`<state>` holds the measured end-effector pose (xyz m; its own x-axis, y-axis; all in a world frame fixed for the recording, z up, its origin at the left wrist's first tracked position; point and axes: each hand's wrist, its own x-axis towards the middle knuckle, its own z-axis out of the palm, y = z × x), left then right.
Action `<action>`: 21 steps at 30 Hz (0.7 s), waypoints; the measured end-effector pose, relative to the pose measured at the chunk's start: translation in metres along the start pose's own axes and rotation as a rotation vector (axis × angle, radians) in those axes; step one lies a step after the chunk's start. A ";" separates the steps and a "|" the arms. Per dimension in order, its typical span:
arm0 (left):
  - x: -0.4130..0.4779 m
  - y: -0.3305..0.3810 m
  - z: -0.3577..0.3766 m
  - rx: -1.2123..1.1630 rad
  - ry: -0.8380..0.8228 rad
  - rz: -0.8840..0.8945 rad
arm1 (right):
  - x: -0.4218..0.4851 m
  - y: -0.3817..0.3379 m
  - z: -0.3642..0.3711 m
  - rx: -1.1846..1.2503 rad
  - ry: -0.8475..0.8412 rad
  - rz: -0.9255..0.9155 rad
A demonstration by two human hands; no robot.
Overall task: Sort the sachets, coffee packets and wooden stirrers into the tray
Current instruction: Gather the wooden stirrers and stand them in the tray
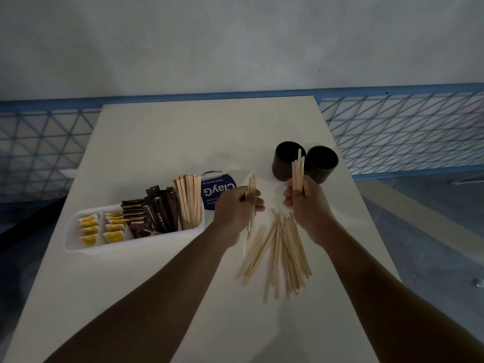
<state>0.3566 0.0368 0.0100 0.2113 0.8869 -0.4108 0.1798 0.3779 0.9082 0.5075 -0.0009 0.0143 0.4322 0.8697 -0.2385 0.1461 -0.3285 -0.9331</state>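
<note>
Left hand [235, 205]: fingers curled round a few stirrers [252, 184], held above the table [183, 140] just right of the tray [131, 243]. Right hand [306, 203]: clamped on an upright bundle of stirrers [298, 171]. Loose stirrers [282, 252] lie fanned on the table below both hands. Tray near the left edge: sachets [90, 226] at its left end, coffee packets [157, 213] in the middle, sorted stirrers [190, 200] at its right end. Wipes pack [217, 187] sits just behind the tray. Two black cups [285, 159] stand near the right edge.
</note>
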 end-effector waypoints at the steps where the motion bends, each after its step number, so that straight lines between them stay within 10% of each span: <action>1: 0.000 0.006 -0.004 -0.019 0.004 0.021 | 0.000 -0.007 0.006 0.009 0.005 -0.034; 21: -0.008 0.034 -0.116 0.049 0.383 0.322 | -0.006 -0.072 0.145 0.058 -0.024 -0.394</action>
<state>0.2499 0.0738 0.0534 -0.1032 0.9937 -0.0435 0.2100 0.0645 0.9756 0.3650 0.0712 0.0434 0.3324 0.9334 0.1349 0.2454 0.0525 -0.9680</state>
